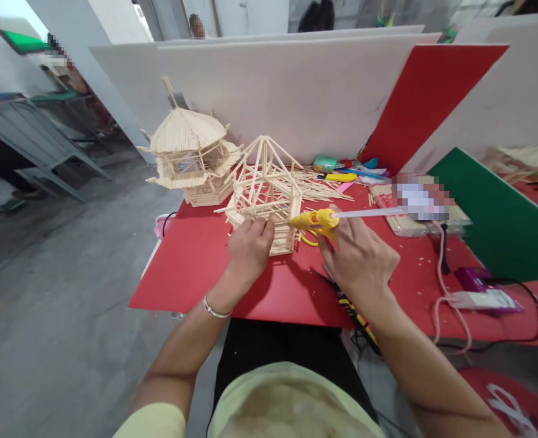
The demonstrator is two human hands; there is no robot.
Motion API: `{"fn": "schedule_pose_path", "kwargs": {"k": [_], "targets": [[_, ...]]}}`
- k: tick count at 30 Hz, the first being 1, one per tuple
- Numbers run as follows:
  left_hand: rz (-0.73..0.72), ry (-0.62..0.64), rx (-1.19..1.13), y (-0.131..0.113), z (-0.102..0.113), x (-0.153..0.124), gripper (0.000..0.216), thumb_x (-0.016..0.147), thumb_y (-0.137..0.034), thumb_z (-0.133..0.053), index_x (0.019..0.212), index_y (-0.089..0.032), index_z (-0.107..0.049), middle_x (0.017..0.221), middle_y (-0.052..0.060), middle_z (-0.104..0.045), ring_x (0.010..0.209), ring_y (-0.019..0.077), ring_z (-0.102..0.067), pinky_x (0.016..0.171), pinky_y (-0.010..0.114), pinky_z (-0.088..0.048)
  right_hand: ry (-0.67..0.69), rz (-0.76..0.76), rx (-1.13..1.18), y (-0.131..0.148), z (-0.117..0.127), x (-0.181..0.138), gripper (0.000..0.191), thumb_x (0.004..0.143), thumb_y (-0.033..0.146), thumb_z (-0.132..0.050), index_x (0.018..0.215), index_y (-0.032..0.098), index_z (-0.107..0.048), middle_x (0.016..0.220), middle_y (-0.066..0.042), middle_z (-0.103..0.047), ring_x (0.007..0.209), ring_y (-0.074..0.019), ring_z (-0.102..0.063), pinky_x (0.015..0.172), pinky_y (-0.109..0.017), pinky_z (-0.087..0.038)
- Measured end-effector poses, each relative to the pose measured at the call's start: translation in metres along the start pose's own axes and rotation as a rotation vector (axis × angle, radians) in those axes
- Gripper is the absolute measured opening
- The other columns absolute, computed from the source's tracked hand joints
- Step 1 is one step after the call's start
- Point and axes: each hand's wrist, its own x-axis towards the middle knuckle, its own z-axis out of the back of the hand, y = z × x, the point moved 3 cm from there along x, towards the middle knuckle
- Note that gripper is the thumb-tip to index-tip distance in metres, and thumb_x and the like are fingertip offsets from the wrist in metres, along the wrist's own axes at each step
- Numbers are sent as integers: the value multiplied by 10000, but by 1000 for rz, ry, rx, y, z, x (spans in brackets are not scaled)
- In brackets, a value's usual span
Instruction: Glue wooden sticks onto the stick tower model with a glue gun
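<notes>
Pale stick-frame hut (264, 188), built of thin wooden sticks and not yet roofed over, is sitting near the middle of the red bench (191, 274), and the person is working on it with both hands. The left hand (248, 249) is resting at the hut's six o'clock side, its fingers (262, 226) curled shut over the lower edge of the near wall and gripping it. The right hand (358, 258) is wrapping round a small yellow plastic glue gun (317, 220), fingers fully closed on the handle, with a clear glue stick (369, 213) poking out the back toward three o'clock. The nozzle is pointing toward nine o'clock and meeting the hut's right wall, or nearly; I cannot tell which. So the hut is lying between the hands: held by the left fingers, just beside the right ones.

My worry is the nozzle working so near the left fingertips: glue running along a stick could reach them. A hard push from the gun could also snap or shift the thin sticks. The dark cord (355, 316) under the right wrist could snag and jerk the gun.

A finished thatch-roofed stick hut (191, 152) is standing at ten o'clock from the frame, and loose sticks (324, 188) are lying at two o'clock.
</notes>
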Motion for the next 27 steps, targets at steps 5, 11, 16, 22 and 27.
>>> {"fn": "schedule_pose_path", "kwargs": {"k": [5, 11, 16, 22, 27], "targets": [[-16, 77, -16, 0, 4, 3, 235, 978, -124, -461, 1016, -184, -686, 940, 82, -687, 889, 224, -607, 709, 328, -461, 13, -4, 0, 1, -1, 0, 301, 966, 344, -500, 1159, 149, -624, 974, -67, -646, 739, -148, -534, 577, -313, -234], [-26, 87, -39, 0, 5, 4, 263, 980, -93, -428, 984, -168, -679, 1016, 94, -685, 916, 220, -594, 740, 328, -474, 19, -49, 0, -2, 3, -1, 285, 948, 330, -521, 1145, 156, -632, 1043, -82, -635, 750, -144, -539, 570, -311, -222], [-47, 103, -20, 1, 7, 4, 235, 986, -120, -443, 1007, -155, -674, 1001, 91, -679, 904, 226, -598, 695, 329, -467, 27, -76, 11, -3, 4, -4, 272, 941, 334, -524, 1115, 162, -642, 1022, -82, -627, 746, -148, -535, 571, -311, -224], [-72, 187, -28, 1, 8, 6, 232, 978, -101, -444, 1015, -146, -668, 984, 93, -667, 922, 230, -608, 716, 332, -483, 26, -55, 30, 2, 3, -3, 272, 929, 302, -520, 1125, 153, -636, 1050, -83, -630, 753, -143, -534, 569, -311, -224], [-69, 219, -27, 0, 8, 8, 210, 968, -102, -461, 1002, -138, -666, 982, 97, -663, 931, 241, -618, 726, 345, -500, 19, -29, -31, 3, 2, 0, 276, 943, 301, -505, 1138, 147, -625, 1018, -68, -639, 717, -135, -515, 557, -310, -215]]}}
